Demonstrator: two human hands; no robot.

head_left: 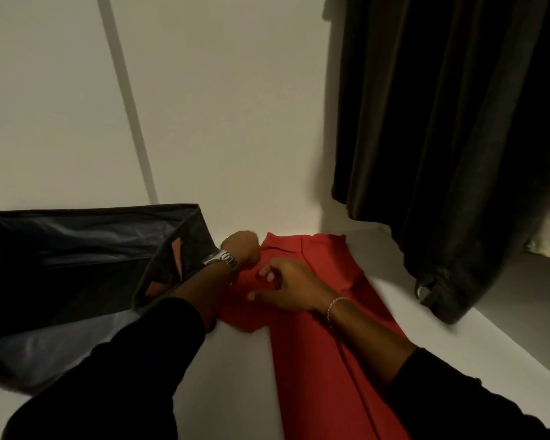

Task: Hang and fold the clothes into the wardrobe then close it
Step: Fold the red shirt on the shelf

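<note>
Sleeves: two black sleeves [115, 385] reach in from the near edge, pushed back off the forearms.
Red polo shirt [315, 360]: lies flat on the white wardrobe shelf [229, 376], its body running from the near edge up to the collar at the far end; its left sleeve is bunched under the hands.
Right hand [291, 289]: rests on the shirt's chest just below the collar, fingers loosely curled and thumb spread, touching the cloth; whether it pinches any fabric cannot be told. A thin bracelet [335, 304] circles the wrist.
Left hand [243, 249]: at the shirt's left shoulder beside the collar, curled into a fist against the red cloth, apparently gripping it; the fingers are hidden. A metal watch [221, 258] sits on the wrist.
Hands together: close, just apart, both near the collar.
Fabric storage bin [86, 268]: dark, open-topped, on the shelf just left of the shirt, the left forearm crossing its corner.
Dark hanging garment [451, 154]: hangs to the right of and beyond the shirt, its hem just above the shelf.
Back panel [219, 106]: pale, behind the shirt.
</note>
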